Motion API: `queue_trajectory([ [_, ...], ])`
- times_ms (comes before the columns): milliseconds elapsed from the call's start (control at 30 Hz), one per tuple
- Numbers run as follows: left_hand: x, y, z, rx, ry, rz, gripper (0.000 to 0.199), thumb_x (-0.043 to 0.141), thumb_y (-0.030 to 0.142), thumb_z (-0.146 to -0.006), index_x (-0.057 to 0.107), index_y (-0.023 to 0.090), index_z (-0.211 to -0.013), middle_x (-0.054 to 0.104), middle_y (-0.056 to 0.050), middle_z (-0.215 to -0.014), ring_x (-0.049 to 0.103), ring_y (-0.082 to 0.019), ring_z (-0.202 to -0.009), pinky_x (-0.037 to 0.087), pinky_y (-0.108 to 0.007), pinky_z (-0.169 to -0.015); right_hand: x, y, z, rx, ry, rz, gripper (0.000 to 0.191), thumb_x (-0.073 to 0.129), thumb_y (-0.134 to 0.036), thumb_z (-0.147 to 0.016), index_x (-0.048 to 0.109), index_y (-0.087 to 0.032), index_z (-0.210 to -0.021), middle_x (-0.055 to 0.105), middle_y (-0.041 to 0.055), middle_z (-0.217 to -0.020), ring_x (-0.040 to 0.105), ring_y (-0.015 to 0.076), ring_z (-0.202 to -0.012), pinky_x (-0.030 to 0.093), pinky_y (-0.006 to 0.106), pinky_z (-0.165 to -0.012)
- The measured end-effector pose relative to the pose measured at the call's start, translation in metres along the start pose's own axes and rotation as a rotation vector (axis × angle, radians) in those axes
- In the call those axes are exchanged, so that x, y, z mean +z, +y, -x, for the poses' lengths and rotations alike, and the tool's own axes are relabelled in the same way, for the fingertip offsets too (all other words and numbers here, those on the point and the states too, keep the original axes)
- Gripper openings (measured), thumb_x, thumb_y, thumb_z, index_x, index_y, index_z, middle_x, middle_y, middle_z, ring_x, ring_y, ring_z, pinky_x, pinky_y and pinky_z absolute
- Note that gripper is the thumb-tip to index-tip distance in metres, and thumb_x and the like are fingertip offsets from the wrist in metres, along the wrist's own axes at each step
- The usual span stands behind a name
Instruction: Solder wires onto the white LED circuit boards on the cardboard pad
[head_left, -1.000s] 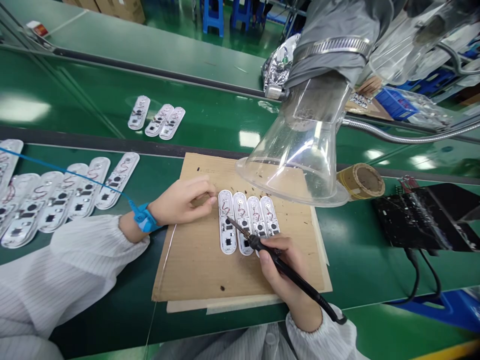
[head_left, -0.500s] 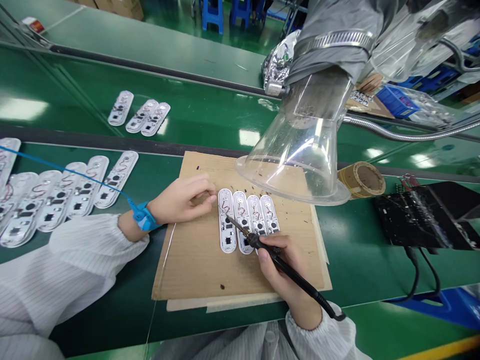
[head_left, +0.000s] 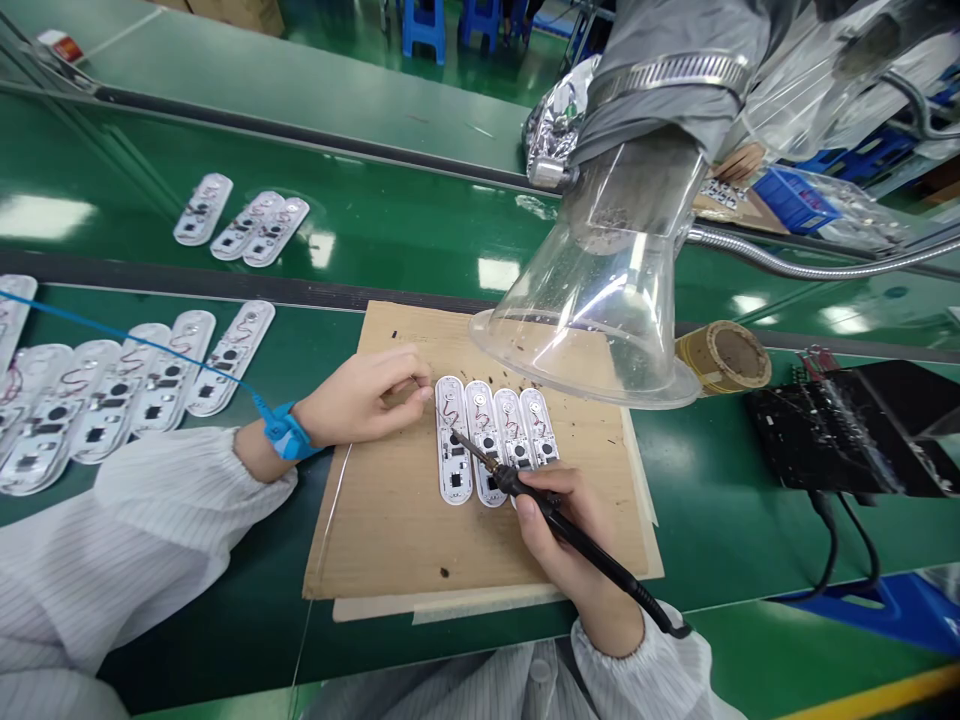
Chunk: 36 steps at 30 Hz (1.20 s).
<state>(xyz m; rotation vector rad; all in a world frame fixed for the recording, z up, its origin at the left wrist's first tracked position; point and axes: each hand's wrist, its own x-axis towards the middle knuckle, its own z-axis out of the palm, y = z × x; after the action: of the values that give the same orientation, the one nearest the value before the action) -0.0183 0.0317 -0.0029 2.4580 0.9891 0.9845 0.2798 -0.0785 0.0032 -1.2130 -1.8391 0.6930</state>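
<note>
Four white oval circuit pieces stand side by side on a cardboard sheet. My right hand is closed round a black soldering iron, whose tip meets the leftmost piece near its middle. The iron and fingers cover parts of the other pieces. My left hand, with a blue strap at the wrist, rests at the cardboard's left side. Its fingers are curled in a pinch beside the top of the leftmost piece; whatever is between the fingertips is too small to make out.
A clear funnel hood hangs over the cardboard's back right. Behind it to the right are a cardboard roll and a black device. More white pieces lie at left, three on the green strip behind. Another person's hand shows far right.
The three white pieces on the green strip behind have shifted left. Both my hands and the iron stay nearly where they were.
</note>
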Motion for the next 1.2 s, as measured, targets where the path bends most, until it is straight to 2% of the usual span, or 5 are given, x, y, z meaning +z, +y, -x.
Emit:
queue_trajectory([
  [167,0.000,0.000,0.000,-0.016,-0.009,-0.001,0.009,0.058,0.018,-0.101,0.060,0.021,-0.092,0.046,0.006,-0.068,0.041,-0.012,-0.056,0.032,-0.027,-0.053,0.000,0.003,0.004,0.033,0.022,-0.045,0.011,0.071,-0.023,-0.104,0.066,-0.027,-0.113,0.075,0.0031,-0.096,0.076,0.0186,-0.080,0.061,0.031,-0.069],
  [367,0.000,-0.001,0.001,-0.023,-0.003,0.010,0.009,0.057,0.019,-0.100,0.059,0.022,-0.092,0.043,0.006,-0.067,0.039,-0.012,-0.055,0.031,-0.028,-0.053,0.003,0.013,0.011,0.097,0.209,-0.180,0.010,0.067,-0.034,-0.108,0.068,-0.026,-0.114,0.071,0.0037,-0.091,0.071,0.0201,-0.077,0.059,0.034,-0.065],
  [900,-0.004,0.000,0.003,0.014,-0.002,0.004,0.009,0.060,0.018,-0.098,0.059,0.023,-0.091,0.046,0.006,-0.065,0.040,-0.013,-0.054,0.032,-0.030,-0.053,0.001,0.005,0.008,0.086,0.165,-0.227,0.008,0.067,-0.033,-0.108,0.066,-0.028,-0.114,0.069,0.0040,-0.091,0.068,0.0195,-0.074,0.059,0.035,-0.065],
  [1100,-0.001,-0.001,0.006,-0.016,0.082,-0.018,0.011,0.059,0.018,-0.098,0.058,0.024,-0.089,0.041,0.006,-0.064,0.042,-0.013,-0.055,0.034,-0.028,-0.053,-0.001,0.007,0.009,0.098,0.092,-0.176,0.010,0.068,-0.031,-0.106,0.065,-0.025,-0.113,0.073,0.0042,-0.092,0.071,0.0192,-0.075,0.060,0.033,-0.066],
  [1200,-0.001,-0.001,0.005,0.012,0.077,-0.095,0.006,0.058,0.019,-0.098,0.059,0.023,-0.094,0.052,0.003,-0.071,0.050,-0.014,-0.060,0.038,-0.027,-0.055,-0.004,0.005,0.010,0.087,0.114,-0.155,0.009,0.070,-0.030,-0.105,0.069,-0.027,-0.113,0.075,0.0039,-0.092,0.075,0.0203,-0.077,0.062,0.031,-0.066],
])
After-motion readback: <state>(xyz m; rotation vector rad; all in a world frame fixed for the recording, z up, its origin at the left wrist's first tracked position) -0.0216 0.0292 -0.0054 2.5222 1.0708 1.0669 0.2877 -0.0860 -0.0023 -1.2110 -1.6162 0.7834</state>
